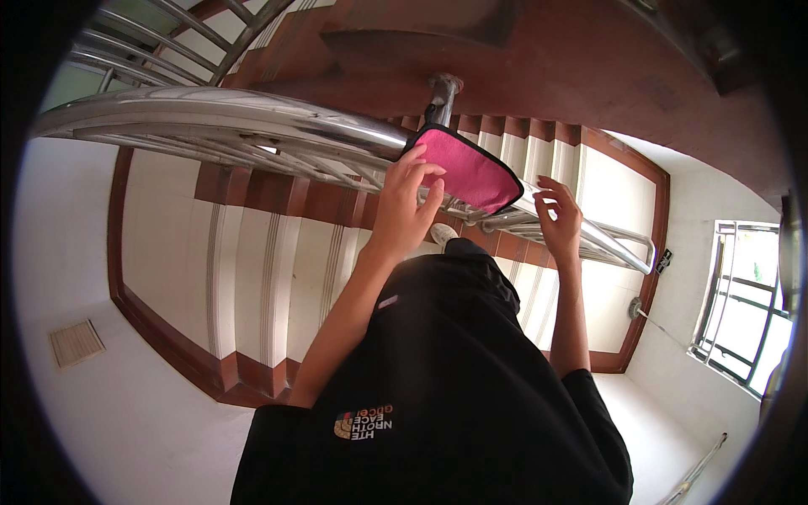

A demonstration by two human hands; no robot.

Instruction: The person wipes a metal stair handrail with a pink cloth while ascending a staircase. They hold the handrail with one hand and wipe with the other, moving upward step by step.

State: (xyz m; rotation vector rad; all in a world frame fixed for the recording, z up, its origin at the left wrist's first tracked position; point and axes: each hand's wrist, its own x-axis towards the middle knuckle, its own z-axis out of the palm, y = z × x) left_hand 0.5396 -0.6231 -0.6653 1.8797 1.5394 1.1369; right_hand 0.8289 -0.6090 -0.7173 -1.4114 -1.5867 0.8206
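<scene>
A pink cloth with black edging (470,169) lies draped over the stainless steel handrail (284,120) of a staircase, just below a metal support post (444,101). My left hand (410,202) is at the cloth's left part, fingers curled and apart; its fingertips overlap the cloth, and whether they press on it cannot be told. My right hand (558,214) is raised to the right of the cloth, close to the lower stretch of the rail, with bent fingers and nothing seen in it.
Tiled stairs (303,252) with red-brown edges run below the railing. A barred window (745,303) is in the wall at right, with a mop-like tool (635,308) near the landing's edge. A vent cover (77,344) is on the left wall. More metal railing stands at upper left.
</scene>
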